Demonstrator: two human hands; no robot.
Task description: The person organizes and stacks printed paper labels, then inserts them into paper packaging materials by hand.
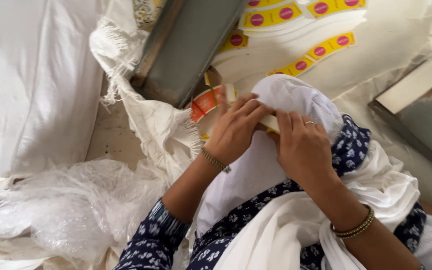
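My left hand (236, 127) and my right hand (303, 145) meet over my raised knee, which is covered in white cloth (296, 95). Together they pinch a small pale paper label (270, 122) between their fingertips. The left wrist has a thin bracelet, the right wrist has bangles and a ring on one finger. Just left of my left hand lies an orange and white roll of tape (207, 102). Beyond the knee, strips of yellow labels with pink dots (321, 50) are spread over white sheets.
A grey metal box (186, 47) lies tilted at the top middle. Another grey box with a pale lid (416, 107) sits at the right. White frayed cloth (146, 115) and a crumpled clear plastic bag (71, 205) fill the left side.
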